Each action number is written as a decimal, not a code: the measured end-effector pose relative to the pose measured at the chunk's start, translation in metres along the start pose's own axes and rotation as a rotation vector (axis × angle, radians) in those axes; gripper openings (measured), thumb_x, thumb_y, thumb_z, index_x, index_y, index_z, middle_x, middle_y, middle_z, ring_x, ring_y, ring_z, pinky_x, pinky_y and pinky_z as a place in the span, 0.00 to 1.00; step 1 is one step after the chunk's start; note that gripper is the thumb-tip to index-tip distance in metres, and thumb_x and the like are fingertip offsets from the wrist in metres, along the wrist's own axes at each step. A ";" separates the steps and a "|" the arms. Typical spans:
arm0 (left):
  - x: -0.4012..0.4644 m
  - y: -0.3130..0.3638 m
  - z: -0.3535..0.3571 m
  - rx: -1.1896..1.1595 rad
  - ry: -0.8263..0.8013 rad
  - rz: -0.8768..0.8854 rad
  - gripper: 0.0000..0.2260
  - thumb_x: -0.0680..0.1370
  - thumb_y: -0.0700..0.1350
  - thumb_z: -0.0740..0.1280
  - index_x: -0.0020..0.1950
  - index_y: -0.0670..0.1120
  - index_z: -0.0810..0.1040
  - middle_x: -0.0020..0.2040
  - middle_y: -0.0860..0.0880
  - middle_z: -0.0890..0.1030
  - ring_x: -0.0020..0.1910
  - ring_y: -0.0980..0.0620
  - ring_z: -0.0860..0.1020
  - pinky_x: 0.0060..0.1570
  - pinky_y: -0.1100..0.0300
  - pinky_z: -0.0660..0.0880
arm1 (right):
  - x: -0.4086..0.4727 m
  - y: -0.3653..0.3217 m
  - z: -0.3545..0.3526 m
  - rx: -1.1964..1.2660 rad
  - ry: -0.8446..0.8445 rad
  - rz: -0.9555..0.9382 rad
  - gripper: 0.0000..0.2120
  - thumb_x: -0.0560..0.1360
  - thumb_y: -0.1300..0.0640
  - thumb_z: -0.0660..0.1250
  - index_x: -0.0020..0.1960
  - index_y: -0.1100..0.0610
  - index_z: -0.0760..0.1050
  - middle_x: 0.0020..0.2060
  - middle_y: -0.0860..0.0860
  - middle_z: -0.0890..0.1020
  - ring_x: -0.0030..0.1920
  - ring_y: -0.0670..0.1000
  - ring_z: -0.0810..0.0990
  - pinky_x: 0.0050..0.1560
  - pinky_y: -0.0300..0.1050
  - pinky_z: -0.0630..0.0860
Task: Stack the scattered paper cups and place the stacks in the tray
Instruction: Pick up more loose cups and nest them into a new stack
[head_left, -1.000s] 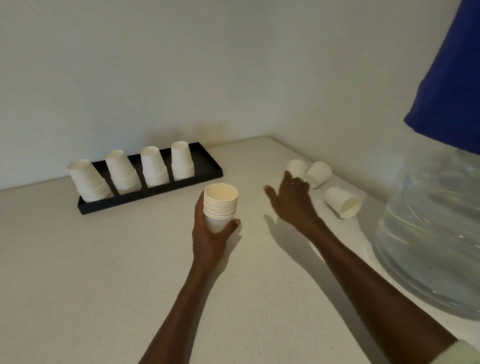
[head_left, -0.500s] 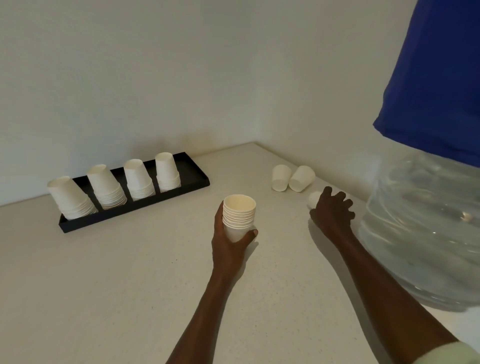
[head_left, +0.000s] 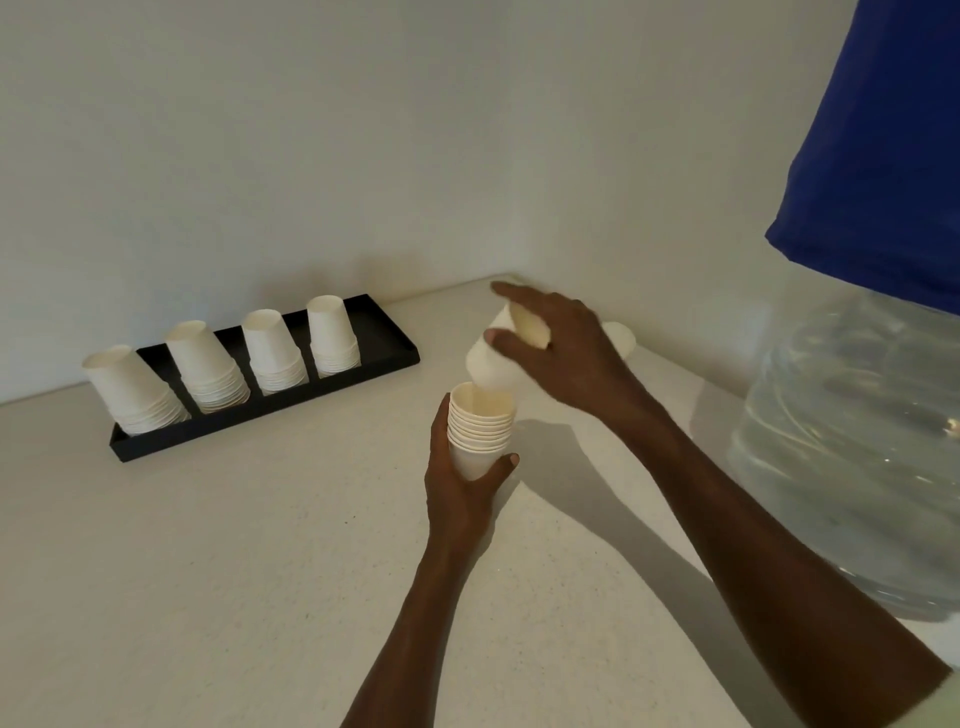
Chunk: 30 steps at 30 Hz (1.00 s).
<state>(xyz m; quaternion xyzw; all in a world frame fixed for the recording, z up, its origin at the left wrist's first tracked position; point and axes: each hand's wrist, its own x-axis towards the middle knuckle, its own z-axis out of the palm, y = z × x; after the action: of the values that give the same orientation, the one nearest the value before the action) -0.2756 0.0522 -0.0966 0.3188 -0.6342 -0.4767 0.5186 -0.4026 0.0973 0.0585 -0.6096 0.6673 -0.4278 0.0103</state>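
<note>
Here left hand (head_left: 460, 483) grips the stack (head_left: 480, 434); right hand (head_left: 566, 345) fingers pinch a cup (head_left: 493, 361).

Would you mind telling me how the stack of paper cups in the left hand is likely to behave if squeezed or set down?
The stack of paper cups probably feels light, since the left hand holds it alone. Nested walls likely resist squeezing better than the single cup. Narrow base: it may tip if nudged.

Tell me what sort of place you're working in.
Probably a drinks corner in an office or break room: a pale counter in a wall corner, a big water jug with a blue top, and a black tray of stacked paper cups.
</note>
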 end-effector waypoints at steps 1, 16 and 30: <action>0.000 -0.001 0.000 0.000 0.008 0.002 0.40 0.68 0.42 0.78 0.75 0.55 0.61 0.70 0.59 0.71 0.66 0.61 0.72 0.61 0.65 0.72 | 0.000 -0.004 0.006 -0.030 -0.070 -0.006 0.26 0.75 0.43 0.67 0.72 0.44 0.67 0.57 0.54 0.78 0.58 0.55 0.74 0.58 0.44 0.67; 0.002 -0.003 -0.003 -0.086 0.019 -0.040 0.40 0.68 0.38 0.78 0.74 0.55 0.62 0.67 0.59 0.73 0.63 0.62 0.73 0.52 0.71 0.75 | 0.030 0.050 0.049 0.290 -0.106 0.356 0.22 0.78 0.39 0.58 0.65 0.51 0.72 0.64 0.51 0.76 0.66 0.53 0.73 0.69 0.51 0.66; 0.006 -0.005 0.000 -0.005 0.038 -0.058 0.40 0.68 0.44 0.78 0.75 0.53 0.61 0.69 0.58 0.71 0.65 0.61 0.71 0.64 0.61 0.72 | 0.095 0.230 0.036 -0.360 0.047 0.750 0.32 0.77 0.44 0.61 0.73 0.59 0.57 0.70 0.63 0.64 0.69 0.67 0.63 0.64 0.68 0.63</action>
<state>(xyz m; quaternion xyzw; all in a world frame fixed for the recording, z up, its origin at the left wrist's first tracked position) -0.2774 0.0452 -0.0994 0.3449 -0.6136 -0.4870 0.5171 -0.5931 -0.0256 -0.0507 -0.3066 0.9073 -0.2844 0.0434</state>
